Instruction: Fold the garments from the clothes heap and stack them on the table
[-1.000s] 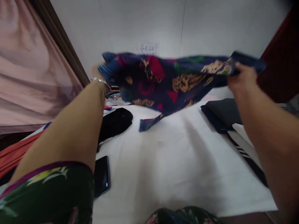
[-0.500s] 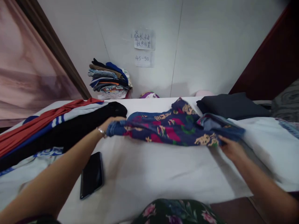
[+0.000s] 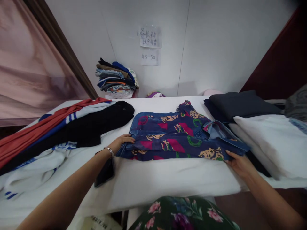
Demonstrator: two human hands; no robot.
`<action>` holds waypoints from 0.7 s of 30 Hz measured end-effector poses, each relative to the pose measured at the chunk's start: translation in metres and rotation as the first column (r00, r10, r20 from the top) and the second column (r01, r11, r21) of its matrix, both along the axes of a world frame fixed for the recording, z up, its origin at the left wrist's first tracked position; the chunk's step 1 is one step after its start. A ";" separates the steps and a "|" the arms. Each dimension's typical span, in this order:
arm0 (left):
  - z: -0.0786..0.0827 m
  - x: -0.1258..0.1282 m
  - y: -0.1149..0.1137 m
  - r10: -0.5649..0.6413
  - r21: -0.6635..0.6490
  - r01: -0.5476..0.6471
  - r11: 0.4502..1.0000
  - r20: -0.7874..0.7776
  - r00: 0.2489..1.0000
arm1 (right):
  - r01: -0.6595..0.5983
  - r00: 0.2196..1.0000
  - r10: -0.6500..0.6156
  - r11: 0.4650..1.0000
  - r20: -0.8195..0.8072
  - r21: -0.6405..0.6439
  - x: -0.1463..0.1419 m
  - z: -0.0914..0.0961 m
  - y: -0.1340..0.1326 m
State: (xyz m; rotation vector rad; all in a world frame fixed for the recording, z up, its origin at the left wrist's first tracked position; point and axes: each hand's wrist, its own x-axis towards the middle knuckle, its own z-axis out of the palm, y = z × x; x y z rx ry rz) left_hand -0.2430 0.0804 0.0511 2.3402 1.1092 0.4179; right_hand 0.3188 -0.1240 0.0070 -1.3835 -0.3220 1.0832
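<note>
A blue denim shirt [image 3: 172, 134] with magenta, green and tan prints lies folded lengthwise on the white table [image 3: 182, 179]. Its collar points right, and one short sleeve sticks out at the far side. At the hem end on the left, my left hand [image 3: 120, 142] is closed on the cloth, a silver bracelet at the wrist. My right hand [image 3: 238, 162] pinches the near edge close to the collar, thumb on top; its other fingertips are partly hidden. A black phone [image 3: 105, 175] lies beneath my left wrist, partly covered by it.
Red, blue, black and white garments [image 3: 79, 127] lie spread at the left. Folded dark clothes [image 3: 244, 103] and white clothes [image 3: 271, 143] are at the right. A stack of folded clothes [image 3: 117, 78] stands by the wall, below paper notes [image 3: 150, 46].
The shirt has come down flat onto the table, where before its near edge was lifted and bunched. Both hands have lowered with it, and its front lies smoother.
</note>
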 end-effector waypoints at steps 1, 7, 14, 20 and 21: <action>-0.003 -0.002 -0.002 -0.007 0.022 0.008 1.000 -0.030 1.000 | -0.001 1.000 0.000 1.000 -0.027 -0.029 0.001 0.000 -0.005; 0.022 -0.022 -0.011 0.150 0.271 -0.063 0.960 -0.312 0.938 | -0.052 0.996 0.040 0.985 -0.076 -0.163 -0.004 0.008 -0.040; 0.029 0.057 -0.060 0.048 0.434 0.045 0.900 -0.201 0.978 | -0.168 0.682 0.065 0.983 0.729 0.069 -0.061 0.016 -0.043; -0.012 0.108 -0.067 0.022 0.401 0.060 0.914 -0.198 0.980 | -0.494 -0.136 0.118 0.853 0.984 -0.170 -0.070 0.005 -0.014; -0.016 0.109 -0.065 0.042 0.406 0.041 0.913 -0.193 0.980 | -0.479 -0.192 0.120 0.855 0.974 -0.200 -0.066 0.000 -0.012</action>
